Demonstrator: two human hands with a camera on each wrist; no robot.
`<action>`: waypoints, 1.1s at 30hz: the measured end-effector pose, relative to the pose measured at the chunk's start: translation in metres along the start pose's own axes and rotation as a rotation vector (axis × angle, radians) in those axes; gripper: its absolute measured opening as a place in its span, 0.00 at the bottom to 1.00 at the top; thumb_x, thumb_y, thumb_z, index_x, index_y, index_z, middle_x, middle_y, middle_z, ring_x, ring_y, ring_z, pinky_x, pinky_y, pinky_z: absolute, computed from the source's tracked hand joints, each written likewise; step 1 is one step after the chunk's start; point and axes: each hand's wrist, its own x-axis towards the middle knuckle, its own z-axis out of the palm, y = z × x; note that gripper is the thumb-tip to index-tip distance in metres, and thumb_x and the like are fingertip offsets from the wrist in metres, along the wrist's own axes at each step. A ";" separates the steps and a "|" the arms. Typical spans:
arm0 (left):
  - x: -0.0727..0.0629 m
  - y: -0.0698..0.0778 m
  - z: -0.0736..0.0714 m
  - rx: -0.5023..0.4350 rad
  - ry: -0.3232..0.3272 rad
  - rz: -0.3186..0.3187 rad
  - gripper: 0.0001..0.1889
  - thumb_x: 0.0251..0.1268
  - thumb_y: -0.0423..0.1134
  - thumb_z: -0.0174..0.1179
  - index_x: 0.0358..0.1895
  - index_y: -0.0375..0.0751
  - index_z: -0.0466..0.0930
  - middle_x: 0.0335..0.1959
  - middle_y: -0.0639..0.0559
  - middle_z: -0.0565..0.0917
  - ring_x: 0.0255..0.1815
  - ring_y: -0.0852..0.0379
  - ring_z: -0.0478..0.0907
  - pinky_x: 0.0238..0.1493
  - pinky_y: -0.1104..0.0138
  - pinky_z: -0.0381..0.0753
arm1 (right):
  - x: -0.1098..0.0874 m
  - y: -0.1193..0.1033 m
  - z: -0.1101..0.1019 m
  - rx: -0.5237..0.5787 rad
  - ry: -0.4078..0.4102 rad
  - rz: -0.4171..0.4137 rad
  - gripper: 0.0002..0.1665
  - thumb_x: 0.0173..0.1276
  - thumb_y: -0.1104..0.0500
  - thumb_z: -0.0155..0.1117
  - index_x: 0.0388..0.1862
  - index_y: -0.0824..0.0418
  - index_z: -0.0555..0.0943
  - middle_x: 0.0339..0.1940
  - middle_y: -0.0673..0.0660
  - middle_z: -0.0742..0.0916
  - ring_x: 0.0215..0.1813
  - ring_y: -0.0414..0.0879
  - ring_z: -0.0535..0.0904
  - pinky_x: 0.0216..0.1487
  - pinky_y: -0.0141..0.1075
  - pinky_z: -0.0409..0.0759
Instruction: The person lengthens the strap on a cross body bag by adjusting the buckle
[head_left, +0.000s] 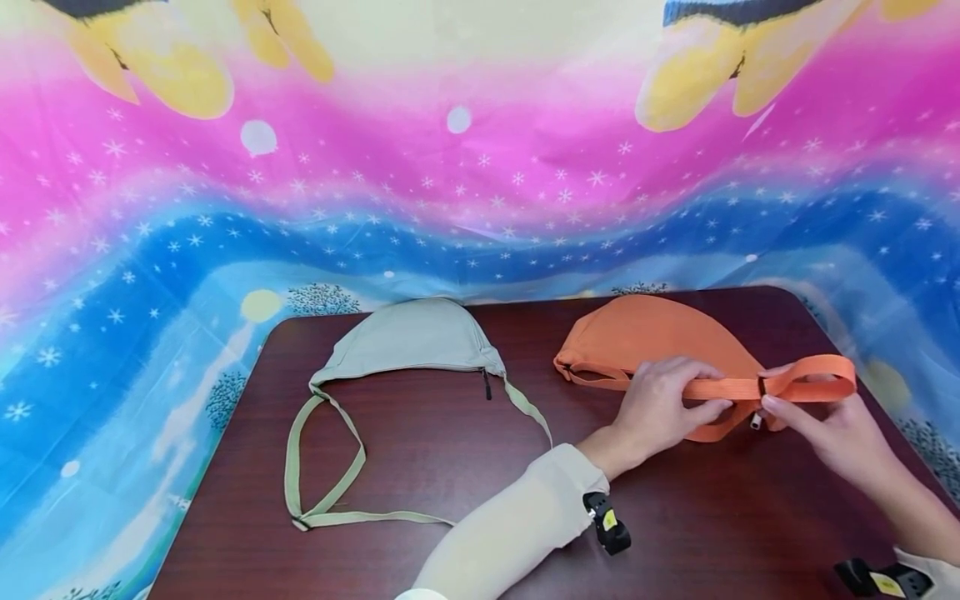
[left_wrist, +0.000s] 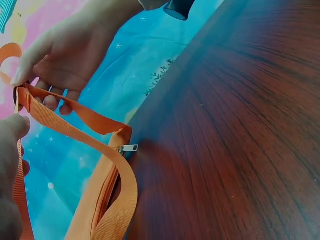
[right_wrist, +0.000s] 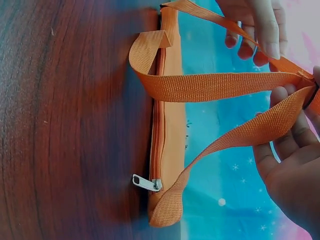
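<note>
An orange crescent-shaped bag [head_left: 652, 329] lies at the right of the table, its zipper with a metal pull [right_wrist: 145, 183] along the near edge. Both hands hold its orange strap [right_wrist: 215, 86] above the bag. My left hand [head_left: 660, 408] pinches the doubled webbing between thumb and fingers. My right hand [head_left: 847, 437] pinches the strap at a small dark slider buckle [head_left: 762, 388]. Beyond that buckle the strap forms a loop [head_left: 821, 377] over the right hand. In the right wrist view, two lengths of strap run from the buckle down to the bag.
A pale grey-green bag [head_left: 420, 337] lies at the table's back left, its light green strap [head_left: 360, 518] looped toward the near side and partly hidden by the left sleeve [head_left: 517, 525]. A printed curtain [head_left: 465, 183] hangs behind the dark wooden table [head_left: 240, 500].
</note>
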 end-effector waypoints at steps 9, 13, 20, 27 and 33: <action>0.000 -0.001 0.000 -0.032 -0.050 -0.005 0.17 0.69 0.55 0.65 0.57 0.58 0.85 0.50 0.68 0.84 0.50 0.74 0.75 0.53 0.80 0.64 | 0.001 0.005 0.013 -0.177 0.018 0.060 0.20 0.66 0.82 0.61 0.54 0.69 0.79 0.38 0.44 0.87 0.29 0.40 0.84 0.31 0.29 0.82; 0.000 -0.001 0.000 -0.053 -0.053 -0.010 0.18 0.70 0.55 0.65 0.59 0.57 0.84 0.52 0.66 0.85 0.52 0.74 0.76 0.54 0.81 0.66 | 0.000 0.005 0.015 -0.217 0.027 0.080 0.20 0.68 0.78 0.62 0.55 0.65 0.81 0.38 0.41 0.86 0.30 0.39 0.81 0.32 0.26 0.80; 0.000 -0.001 -0.001 -0.108 -0.060 -0.034 0.19 0.71 0.55 0.63 0.60 0.54 0.83 0.52 0.65 0.84 0.49 0.75 0.76 0.49 0.84 0.68 | -0.002 0.004 0.012 -0.223 0.023 0.104 0.24 0.71 0.76 0.61 0.63 0.64 0.78 0.48 0.37 0.86 0.37 0.34 0.84 0.35 0.25 0.81; -0.001 -0.001 -0.001 -0.156 -0.088 -0.070 0.20 0.70 0.55 0.64 0.61 0.55 0.83 0.53 0.66 0.83 0.45 0.76 0.74 0.42 0.86 0.68 | -0.005 0.006 0.013 -0.289 0.042 0.168 0.13 0.71 0.69 0.66 0.49 0.54 0.82 0.33 0.39 0.87 0.30 0.37 0.83 0.33 0.24 0.79; -0.001 -0.001 0.000 -0.155 -0.086 -0.086 0.21 0.67 0.56 0.66 0.59 0.55 0.83 0.51 0.67 0.83 0.44 0.77 0.74 0.41 0.86 0.68 | -0.005 0.007 0.013 -0.278 0.032 0.170 0.14 0.71 0.69 0.66 0.51 0.54 0.83 0.36 0.36 0.87 0.32 0.34 0.84 0.34 0.23 0.80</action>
